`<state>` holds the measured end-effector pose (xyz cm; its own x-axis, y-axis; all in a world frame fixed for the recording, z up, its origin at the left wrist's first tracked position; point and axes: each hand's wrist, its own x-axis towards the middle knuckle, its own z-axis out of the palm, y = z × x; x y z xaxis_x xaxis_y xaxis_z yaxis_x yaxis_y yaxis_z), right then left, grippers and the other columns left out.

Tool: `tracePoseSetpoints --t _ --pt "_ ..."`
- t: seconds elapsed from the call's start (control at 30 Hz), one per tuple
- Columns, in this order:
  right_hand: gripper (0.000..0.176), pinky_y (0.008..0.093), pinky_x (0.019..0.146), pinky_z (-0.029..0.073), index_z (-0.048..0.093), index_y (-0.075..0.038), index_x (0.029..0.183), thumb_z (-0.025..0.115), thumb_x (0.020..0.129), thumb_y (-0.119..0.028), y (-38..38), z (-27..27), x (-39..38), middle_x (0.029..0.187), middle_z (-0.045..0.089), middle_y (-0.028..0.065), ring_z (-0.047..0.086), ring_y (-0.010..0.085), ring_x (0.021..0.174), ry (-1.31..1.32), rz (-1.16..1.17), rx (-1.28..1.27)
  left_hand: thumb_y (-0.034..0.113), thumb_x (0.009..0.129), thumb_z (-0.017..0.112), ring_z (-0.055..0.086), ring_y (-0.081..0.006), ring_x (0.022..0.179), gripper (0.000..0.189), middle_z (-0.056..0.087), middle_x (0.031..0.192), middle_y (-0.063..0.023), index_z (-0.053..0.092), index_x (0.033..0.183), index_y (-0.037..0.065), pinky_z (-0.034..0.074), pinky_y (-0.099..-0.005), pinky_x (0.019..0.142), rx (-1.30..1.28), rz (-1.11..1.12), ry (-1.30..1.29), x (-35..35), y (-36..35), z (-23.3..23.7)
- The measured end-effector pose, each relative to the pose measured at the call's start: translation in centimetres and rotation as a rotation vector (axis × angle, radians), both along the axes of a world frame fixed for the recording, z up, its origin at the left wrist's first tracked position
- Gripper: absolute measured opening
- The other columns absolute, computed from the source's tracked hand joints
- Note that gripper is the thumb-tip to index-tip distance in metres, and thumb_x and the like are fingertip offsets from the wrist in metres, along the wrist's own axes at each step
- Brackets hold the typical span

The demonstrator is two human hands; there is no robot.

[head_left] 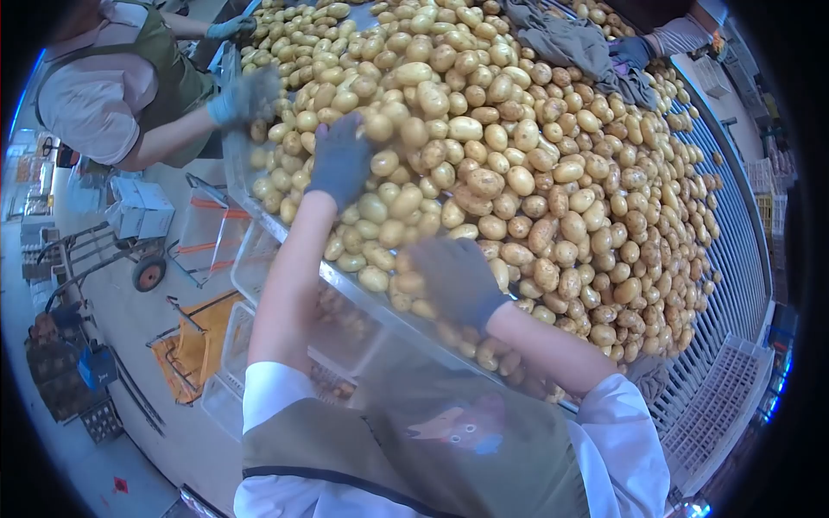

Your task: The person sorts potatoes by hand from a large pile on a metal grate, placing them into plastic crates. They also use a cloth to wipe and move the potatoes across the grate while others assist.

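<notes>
A thick heap of potatoes (518, 180) covers a slatted metal table (734, 216). My left hand (339, 162), in a grey-blue glove, reaches onto the potatoes at the left side, its fingertips among them; whether it grips one cannot be made out. Nearer to me, my right hand (453, 281), in a grey glove and blurred, lies over the potatoes close to the table's front edge. Its fingers are smeared by motion, and what lies under the palm is hidden.
At the left, a co-worker (104, 95) has gloved hands at the heap. Another person's gloved hand (632, 53) is at the top right beside a grey cloth (561, 39). White crates (721, 406), a hand cart (112, 250) and an orange stool (203, 337) surround the table.
</notes>
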<state>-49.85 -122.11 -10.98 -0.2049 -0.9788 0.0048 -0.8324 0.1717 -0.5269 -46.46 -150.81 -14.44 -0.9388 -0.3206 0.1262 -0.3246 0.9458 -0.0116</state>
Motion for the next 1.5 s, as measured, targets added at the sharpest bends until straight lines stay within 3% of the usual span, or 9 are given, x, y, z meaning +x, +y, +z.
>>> tracePoseSetpoints --t 0.37,0.63,0.77,0.83,0.87,1.1,1.2,1.3,1.5 --pt "0.054 0.0422 0.084 0.048 0.052 -0.001 0.121 0.065 0.077 -0.03 -0.6 0.9 -2.2 0.114 0.058 0.0154 0.059 0.0307 0.104 0.063 0.132 0.253 0.018 0.087 0.067 0.054 -0.0384 0.12 0.037 0.058 0.128 -0.0185 0.063 0.123 0.01 0.043 -0.0484 0.102 0.334 -0.011 0.411 7.9 7.3 3.7" --pt "0.025 0.044 0.074 0.053 0.066 -0.009 0.096 0.066 0.082 -0.03 -3.3 3.2 -3.4 0.097 0.068 0.0114 0.068 0.0303 0.089 0.033 0.135 0.492 0.004 0.089 0.063 0.057 -0.0344 0.117 0.028 0.062 0.122 -0.0162 0.066 0.117 0.004 0.046 -0.0423 0.099 0.555 0.167 0.424 14.7 14.6 5.1" --pt "0.031 0.0428 0.083 0.053 0.065 -0.009 0.103 0.066 0.083 -0.033 -1.8 3.6 -2.7 0.103 0.068 0.013 0.066 0.032 0.097 -0.144 -0.033 0.258 0.011 0.093 0.059 0.061 -0.0271 0.109 0.035 0.061 0.122 -0.014 0.059 0.128 0.006 0.051 -0.0368 0.093 1.133 0.542 0.663 15.1 17.9 5.7" --pt "0.038 0.0416 0.092 0.05 0.063 -0.008 0.112 0.066 0.084 -0.033 -1.5 2.7 -0.8 0.108 0.066 0.0161 0.064 0.0328 0.104 -0.3 0.067 -0.06 0.022 0.099 0.052 0.063 -0.0241 0.1 0.043 0.062 0.119 -0.0126 0.048 0.14 0.009 0.052 -0.0365 0.091 2.402 0.809 0.91 13.9 18.8 8.6" --pt "0.051 0.0417 0.102 0.044 0.059 -0.01 0.126 0.067 0.083 -0.034 -2.1 2.9 -1.5 0.12 0.063 0.0162 0.059 0.0303 0.115 -0.355 0.081 -0.036 0.03 0.102 0.044 0.062 -0.0225 0.095 0.049 0.06 0.122 -0.0121 0.039 0.146 0.01 0.052 -0.0361 0.088 2.461 0.615 0.782 14.5 19.2 7.4" --pt "0.056 0.0493 0.109 0.035 0.056 -0.014 0.132 0.071 0.079 -0.027 -3.6 -2.3 -5.5 0.142 0.048 0.01 0.043 0.0363 0.129 0.211 0.373 -0.078 0.027 0.098 0.048 0.061 -0.0238 0.101 0.054 0.053 0.135 -0.0131 0.036 0.149 0.011 0.049 -0.0359 0.091 2.353 0.852 0.801 16.1 18.5 7.3" --pt "0.072 0.0505 0.11 0.033 0.051 -0.017 0.138 0.075 0.071 -0.03 -5.0 -1.1 -6.8 0.143 0.046 0.0093 0.039 0.0368 0.132 -0.117 0.46 0.031 0.02 0.091 0.052 0.06 -0.0269 0.11 0.063 0.049 0.138 -0.0154 0.033 0.15 0.008 0.048 -0.0412 0.098 2.324 0.742 0.87 16.9 18.5 6.5" --pt "0.082 0.0493 0.111 0.031 0.049 -0.018 0.14 0.078 0.064 -0.034 -6.1 0.6 -7.4 0.144 0.045 0.0087 0.04 0.037 0.131 0.007 0.626 0.303 0.016 0.084 0.054 0.056 -0.0311 0.119 0.072 0.045 0.141 -0.0182 0.03 0.15 0.004 0.044 -0.0457 0.106 2.231 0.656 0.835 17.7 18.7 6.0" --pt "0.085 0.0473 0.105 0.036 0.054 -0.018 0.133 0.081 0.056 -0.041 -5.7 1.4 -6.1 0.136 0.05 0.0077 0.043 0.0355 0.125 0.135 0.617 0.209 0.014 0.078 0.059 0.048 -0.0338 0.129 0.08 0.041 0.144 -0.0201 0.028 0.15 0.001 0.037 -0.0473 0.113 2.086 0.624 0.738 18.0 18.7 7.7"
